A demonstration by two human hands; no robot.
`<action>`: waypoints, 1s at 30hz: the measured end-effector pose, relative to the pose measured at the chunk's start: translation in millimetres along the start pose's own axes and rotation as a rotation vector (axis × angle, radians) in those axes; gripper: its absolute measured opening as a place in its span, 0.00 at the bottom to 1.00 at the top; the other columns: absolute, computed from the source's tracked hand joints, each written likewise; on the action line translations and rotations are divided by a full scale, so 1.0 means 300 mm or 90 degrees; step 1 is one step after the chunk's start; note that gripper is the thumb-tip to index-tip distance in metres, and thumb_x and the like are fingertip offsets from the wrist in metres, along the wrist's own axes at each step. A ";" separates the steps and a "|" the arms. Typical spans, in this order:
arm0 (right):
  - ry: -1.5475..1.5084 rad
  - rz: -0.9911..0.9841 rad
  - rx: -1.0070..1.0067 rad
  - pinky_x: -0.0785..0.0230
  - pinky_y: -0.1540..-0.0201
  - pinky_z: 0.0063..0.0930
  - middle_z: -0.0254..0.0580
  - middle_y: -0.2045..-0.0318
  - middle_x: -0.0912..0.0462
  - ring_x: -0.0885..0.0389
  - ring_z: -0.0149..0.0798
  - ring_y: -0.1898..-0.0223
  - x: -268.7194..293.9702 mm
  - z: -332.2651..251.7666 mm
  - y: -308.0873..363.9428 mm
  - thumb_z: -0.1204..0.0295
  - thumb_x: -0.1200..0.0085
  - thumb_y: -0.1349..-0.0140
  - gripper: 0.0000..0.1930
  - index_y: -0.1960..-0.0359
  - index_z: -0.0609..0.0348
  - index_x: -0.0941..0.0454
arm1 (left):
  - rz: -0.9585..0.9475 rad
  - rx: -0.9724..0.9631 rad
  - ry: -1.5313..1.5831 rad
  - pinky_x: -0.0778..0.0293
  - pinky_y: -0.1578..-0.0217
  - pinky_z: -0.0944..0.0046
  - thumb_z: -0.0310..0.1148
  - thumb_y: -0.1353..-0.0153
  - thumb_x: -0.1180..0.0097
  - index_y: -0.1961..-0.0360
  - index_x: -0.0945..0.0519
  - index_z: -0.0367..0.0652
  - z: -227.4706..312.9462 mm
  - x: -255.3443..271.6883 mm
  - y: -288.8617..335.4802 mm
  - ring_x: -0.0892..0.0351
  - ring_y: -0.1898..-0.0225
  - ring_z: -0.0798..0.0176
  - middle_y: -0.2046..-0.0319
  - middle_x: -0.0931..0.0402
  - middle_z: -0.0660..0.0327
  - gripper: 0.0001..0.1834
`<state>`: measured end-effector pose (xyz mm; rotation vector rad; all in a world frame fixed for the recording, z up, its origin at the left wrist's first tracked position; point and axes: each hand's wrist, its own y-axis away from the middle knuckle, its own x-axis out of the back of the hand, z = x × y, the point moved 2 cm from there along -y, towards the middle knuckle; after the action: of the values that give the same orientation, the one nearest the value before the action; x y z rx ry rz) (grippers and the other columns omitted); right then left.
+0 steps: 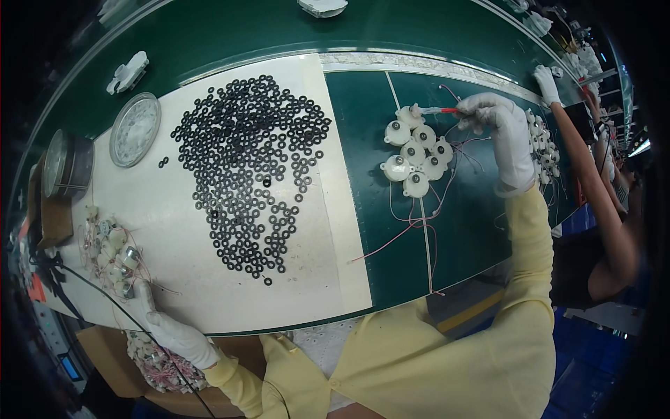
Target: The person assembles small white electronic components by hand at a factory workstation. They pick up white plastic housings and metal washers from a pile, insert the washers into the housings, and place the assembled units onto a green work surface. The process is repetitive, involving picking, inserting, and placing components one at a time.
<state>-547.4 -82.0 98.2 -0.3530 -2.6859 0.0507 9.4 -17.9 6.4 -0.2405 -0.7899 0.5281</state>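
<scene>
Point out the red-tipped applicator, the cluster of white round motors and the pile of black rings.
Red-tipped white applicator (pixel 438 110), head view, its red section.
Cluster of white round motors (pixel 417 151), head view, middle motor.
Pile of black rubber rings (pixel 255 167), head view, pile's centre.

A large spread of small black rubber rings (pixel 251 171) lies across the middle of a white mat (pixel 174 265) that covers the left half of the green counter (pixel 230 35); two stray rings (pixel 162 162) sit just left of the spread. At the upper left of the frame a round clear dish (pixel 135 130) rests on the mat, and left of it stands a round metal tin (pixel 66 166) at the counter's edge. A white plastic part (pixel 128 72) lies on the green above the dish, and another white part (pixel 322 6) at the top centre. At the right edge, another person's gloved hand (pixel 546 84) reaches over a second heap of white parts (pixel 543 143).
</scene>
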 end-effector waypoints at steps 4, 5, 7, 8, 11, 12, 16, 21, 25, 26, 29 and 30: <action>0.011 -0.008 -0.009 0.29 0.62 0.21 0.52 0.62 0.10 0.14 0.33 0.67 0.015 -0.004 0.007 0.76 0.58 0.39 0.18 0.58 0.73 0.15 | -0.001 -0.004 -0.004 0.40 0.26 0.50 0.50 0.17 0.74 0.34 0.27 0.24 0.016 -0.001 -0.001 0.30 0.30 0.46 0.34 0.27 0.42 0.37; 0.013 -0.008 -0.013 0.29 0.62 0.21 0.52 0.62 0.10 0.14 0.33 0.67 0.018 -0.006 0.010 0.76 0.58 0.39 0.18 0.58 0.73 0.15 | -0.002 -0.007 -0.008 0.40 0.26 0.50 0.50 0.17 0.74 0.34 0.27 0.24 0.016 -0.002 -0.001 0.30 0.30 0.46 0.34 0.26 0.42 0.37; -0.001 0.017 0.003 0.29 0.62 0.21 0.52 0.62 0.10 0.15 0.33 0.68 0.019 -0.016 0.017 0.76 0.58 0.39 0.18 0.58 0.73 0.15 | 0.003 -0.015 0.006 0.40 0.26 0.50 0.49 0.17 0.74 0.35 0.27 0.24 0.009 -0.003 -0.002 0.30 0.30 0.46 0.34 0.26 0.42 0.36; -0.008 0.029 0.012 0.29 0.62 0.21 0.51 0.62 0.10 0.15 0.33 0.68 0.019 -0.021 0.019 0.76 0.58 0.39 0.18 0.58 0.73 0.15 | 0.005 -0.018 0.013 0.40 0.26 0.50 0.49 0.17 0.74 0.35 0.26 0.24 0.006 -0.003 -0.001 0.30 0.30 0.46 0.34 0.26 0.42 0.36; -0.026 0.032 0.029 0.29 0.62 0.21 0.50 0.61 0.10 0.15 0.32 0.67 -0.002 -0.031 0.011 0.76 0.57 0.38 0.18 0.58 0.72 0.14 | 0.017 -0.021 0.007 0.40 0.26 0.50 0.48 0.17 0.74 0.35 0.27 0.23 0.000 -0.004 0.001 0.30 0.30 0.46 0.35 0.26 0.41 0.36; -0.020 0.021 0.031 0.29 0.63 0.21 0.50 0.61 0.10 0.15 0.32 0.67 -0.011 -0.033 0.005 0.76 0.57 0.38 0.18 0.58 0.72 0.14 | 0.010 -0.025 0.000 0.40 0.27 0.50 0.48 0.17 0.73 0.35 0.27 0.23 0.002 -0.002 0.001 0.30 0.30 0.45 0.35 0.26 0.41 0.36; -0.010 -0.003 0.043 0.30 0.63 0.20 0.49 0.61 0.09 0.15 0.31 0.67 -0.029 -0.026 -0.003 0.76 0.57 0.38 0.18 0.58 0.71 0.14 | 0.002 -0.044 0.009 0.40 0.28 0.50 0.46 0.16 0.72 0.34 0.27 0.25 -0.012 0.001 0.002 0.29 0.32 0.46 0.34 0.26 0.42 0.33; -0.012 0.004 0.017 0.30 0.64 0.20 0.49 0.62 0.10 0.15 0.31 0.67 -0.021 -0.017 0.008 0.76 0.57 0.38 0.18 0.58 0.71 0.14 | 0.014 -0.014 0.049 0.39 0.28 0.50 0.47 0.16 0.73 0.34 0.27 0.26 0.004 -0.007 0.004 0.29 0.32 0.47 0.34 0.26 0.42 0.34; -0.006 0.013 -0.006 0.30 0.63 0.20 0.50 0.62 0.10 0.15 0.32 0.67 -0.003 -0.008 0.023 0.76 0.57 0.38 0.18 0.57 0.72 0.14 | 0.012 -0.009 0.030 0.38 0.28 0.50 0.49 0.16 0.74 0.34 0.27 0.25 -0.005 -0.005 0.003 0.28 0.32 0.47 0.35 0.25 0.43 0.36; -0.008 0.014 -0.010 0.30 0.63 0.20 0.50 0.62 0.10 0.15 0.32 0.67 0.001 -0.008 0.026 0.76 0.56 0.38 0.18 0.57 0.72 0.14 | 0.013 -0.008 0.030 0.38 0.28 0.50 0.49 0.16 0.74 0.34 0.27 0.25 -0.006 -0.003 0.005 0.28 0.31 0.47 0.34 0.26 0.43 0.36; -0.022 0.037 0.011 0.30 0.63 0.20 0.51 0.61 0.10 0.14 0.33 0.67 0.016 -0.009 0.042 0.76 0.56 0.39 0.18 0.57 0.72 0.14 | 0.011 -0.004 0.041 0.38 0.27 0.50 0.49 0.16 0.74 0.34 0.27 0.25 -0.005 -0.011 0.002 0.28 0.31 0.47 0.34 0.26 0.43 0.36; -0.034 0.036 0.015 0.30 0.63 0.20 0.51 0.61 0.10 0.14 0.33 0.67 0.012 -0.013 0.047 0.76 0.57 0.39 0.18 0.57 0.72 0.14 | 0.012 -0.006 0.038 0.38 0.27 0.50 0.49 0.16 0.74 0.34 0.27 0.25 -0.003 -0.009 0.002 0.28 0.31 0.47 0.34 0.26 0.43 0.36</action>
<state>-545.6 -67.4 101.8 -0.4250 -2.7262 0.1098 8.2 -18.8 3.9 -0.2712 -0.7336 0.5322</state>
